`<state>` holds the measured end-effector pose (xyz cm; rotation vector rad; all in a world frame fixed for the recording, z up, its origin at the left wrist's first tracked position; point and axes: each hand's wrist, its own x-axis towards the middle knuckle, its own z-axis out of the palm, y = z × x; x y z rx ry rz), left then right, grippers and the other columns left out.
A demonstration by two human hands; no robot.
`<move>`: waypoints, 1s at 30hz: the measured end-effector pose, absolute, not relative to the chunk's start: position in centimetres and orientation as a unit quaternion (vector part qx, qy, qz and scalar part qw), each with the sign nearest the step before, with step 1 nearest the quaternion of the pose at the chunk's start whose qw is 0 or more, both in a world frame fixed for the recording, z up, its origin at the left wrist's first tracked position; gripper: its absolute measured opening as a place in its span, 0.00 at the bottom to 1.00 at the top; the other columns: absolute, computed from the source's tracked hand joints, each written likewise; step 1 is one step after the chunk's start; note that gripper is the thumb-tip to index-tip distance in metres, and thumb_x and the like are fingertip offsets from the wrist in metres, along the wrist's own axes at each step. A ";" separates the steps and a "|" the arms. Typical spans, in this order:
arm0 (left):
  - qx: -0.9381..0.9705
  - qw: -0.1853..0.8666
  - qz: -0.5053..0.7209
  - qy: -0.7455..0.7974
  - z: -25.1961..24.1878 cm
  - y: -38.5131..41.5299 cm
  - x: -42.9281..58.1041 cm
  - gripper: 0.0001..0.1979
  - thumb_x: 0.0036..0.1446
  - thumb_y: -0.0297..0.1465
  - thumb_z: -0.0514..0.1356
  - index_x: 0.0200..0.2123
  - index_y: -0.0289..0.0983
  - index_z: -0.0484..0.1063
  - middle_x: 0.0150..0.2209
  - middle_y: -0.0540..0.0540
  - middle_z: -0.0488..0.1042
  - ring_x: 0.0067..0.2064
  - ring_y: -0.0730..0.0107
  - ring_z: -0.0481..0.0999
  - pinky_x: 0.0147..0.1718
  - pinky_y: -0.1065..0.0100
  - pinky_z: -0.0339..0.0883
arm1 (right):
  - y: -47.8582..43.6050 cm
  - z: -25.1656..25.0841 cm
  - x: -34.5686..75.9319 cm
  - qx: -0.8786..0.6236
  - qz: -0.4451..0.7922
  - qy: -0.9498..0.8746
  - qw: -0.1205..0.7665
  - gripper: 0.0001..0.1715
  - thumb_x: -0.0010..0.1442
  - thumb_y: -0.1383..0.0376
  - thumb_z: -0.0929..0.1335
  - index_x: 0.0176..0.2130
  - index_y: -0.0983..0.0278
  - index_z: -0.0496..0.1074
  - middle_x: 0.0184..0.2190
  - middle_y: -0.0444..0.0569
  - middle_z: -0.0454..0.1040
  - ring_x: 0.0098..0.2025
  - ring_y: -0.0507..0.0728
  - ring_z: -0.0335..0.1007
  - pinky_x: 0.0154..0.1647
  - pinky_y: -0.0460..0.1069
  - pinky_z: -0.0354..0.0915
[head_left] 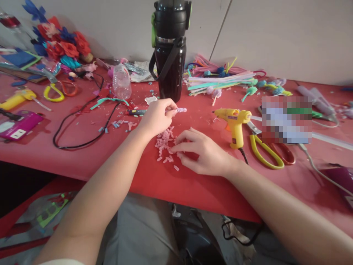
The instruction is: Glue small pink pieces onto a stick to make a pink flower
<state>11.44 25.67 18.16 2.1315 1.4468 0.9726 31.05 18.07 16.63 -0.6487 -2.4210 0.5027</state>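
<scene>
The left hand [160, 117] pinches a lumpy lilac piece [181, 109]; just below that grip, the right hand [202, 151] curves loosely at the pink bits [164, 141]. Picking seems underway; next calls for pinching 1 bit.

Flask [171, 62] behind pile [164, 141], glue gun [235, 127] right.

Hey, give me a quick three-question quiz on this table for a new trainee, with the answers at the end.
1. True or false: the left hand pinches a pale purple piece.
2. Which of these is the right hand nearest to? A) the flowers; B) the clear bottle; C) the pink bits.
3. Fill in: the scissors on the right have one red handle and one ____ handle.
Key: 1 true; 2 C; 3 yellow.
</scene>
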 end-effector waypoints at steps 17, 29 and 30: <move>0.758 0.200 0.350 0.513 18.2 25.6 11.5 0.04 0.61 0.24 0.62 0.34 0.37 0.75 0.33 0.47 0.80 0.36 0.66 0.77 0.41 0.64 0.69 | 18.3 16.6 31.0 -0.261 0.217 -0.897 0.282 0.13 0.59 0.71 0.68 0.43 0.63 0.79 0.42 0.54 0.75 0.42 0.59 0.71 0.47 0.57 0.69; 0.761 0.190 0.344 0.516 18.2 25.6 11.5 0.04 0.60 0.24 0.62 0.34 0.36 0.75 0.32 0.47 0.80 0.35 0.66 0.78 0.40 0.65 0.70 | 18.0 16.7 31.0 -0.233 0.183 -0.914 0.278 0.16 0.58 0.73 0.67 0.41 0.61 0.82 0.45 0.54 0.75 0.44 0.60 0.70 0.48 0.58 0.68; 0.761 0.190 0.344 0.516 18.2 25.6 11.5 0.04 0.60 0.24 0.62 0.34 0.37 0.75 0.32 0.47 0.80 0.36 0.66 0.78 0.40 0.65 0.70 | 18.0 16.7 31.0 -0.234 0.186 -0.911 0.285 0.15 0.57 0.73 0.67 0.40 0.61 0.81 0.44 0.54 0.75 0.44 0.60 0.70 0.47 0.58 0.68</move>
